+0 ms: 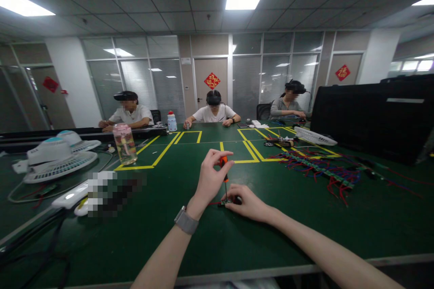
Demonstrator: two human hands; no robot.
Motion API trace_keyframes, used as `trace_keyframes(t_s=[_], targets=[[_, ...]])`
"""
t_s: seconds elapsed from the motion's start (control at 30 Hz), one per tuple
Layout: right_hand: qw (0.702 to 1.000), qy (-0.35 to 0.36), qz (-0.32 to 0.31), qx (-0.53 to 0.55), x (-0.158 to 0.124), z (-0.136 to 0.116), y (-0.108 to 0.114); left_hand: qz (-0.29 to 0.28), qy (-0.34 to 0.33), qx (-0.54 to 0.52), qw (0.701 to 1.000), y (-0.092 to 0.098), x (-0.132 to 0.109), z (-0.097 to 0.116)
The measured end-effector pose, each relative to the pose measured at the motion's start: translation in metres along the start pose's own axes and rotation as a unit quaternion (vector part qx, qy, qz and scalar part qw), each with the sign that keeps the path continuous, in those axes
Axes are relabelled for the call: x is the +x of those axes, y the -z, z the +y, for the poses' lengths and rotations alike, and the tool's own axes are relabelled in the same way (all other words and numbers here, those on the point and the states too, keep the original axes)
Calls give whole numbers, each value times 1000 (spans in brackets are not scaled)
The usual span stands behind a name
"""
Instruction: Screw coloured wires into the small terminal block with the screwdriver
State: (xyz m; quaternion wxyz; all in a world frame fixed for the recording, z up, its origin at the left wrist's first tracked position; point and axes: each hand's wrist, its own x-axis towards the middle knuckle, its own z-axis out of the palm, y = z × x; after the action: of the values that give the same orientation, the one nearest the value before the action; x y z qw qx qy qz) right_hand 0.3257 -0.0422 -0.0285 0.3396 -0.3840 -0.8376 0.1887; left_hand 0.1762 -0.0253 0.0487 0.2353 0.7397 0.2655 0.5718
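My left hand (209, 178) pinches the orange-and-black handle of a small screwdriver (224, 172), held upright with its tip down on a small circuit board (226, 201). My right hand (247, 202) presses on that board, fingers closed round it on the green table (237, 235). A red wire leaves the board to the left. A grey watch (186, 221) sits on my left wrist.
A pile of boards with red and blue wires (315, 169) lies at the right, a black case (373, 115) behind it. White fans (56, 158) and a pink bottle (125, 143) stand at the left. Three people sit at the far side.
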Motion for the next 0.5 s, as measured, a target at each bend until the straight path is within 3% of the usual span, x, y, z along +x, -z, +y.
trace_keyframes(t_s=[0.07,0.23,0.43,0.5], targets=[[1000,-1,-2,1,0,0,0,16,-16,21,1000,0,0,0],[1000,-9,-8,-9,0,2,0,-30,57,-125,990,-1,3,0],[1000,-15,-22,-9,1,5,5,36,29,-30,998,0,2,-2],[999,-21,-24,-14,0,5,8,34,27,-37,998,1,2,-1]])
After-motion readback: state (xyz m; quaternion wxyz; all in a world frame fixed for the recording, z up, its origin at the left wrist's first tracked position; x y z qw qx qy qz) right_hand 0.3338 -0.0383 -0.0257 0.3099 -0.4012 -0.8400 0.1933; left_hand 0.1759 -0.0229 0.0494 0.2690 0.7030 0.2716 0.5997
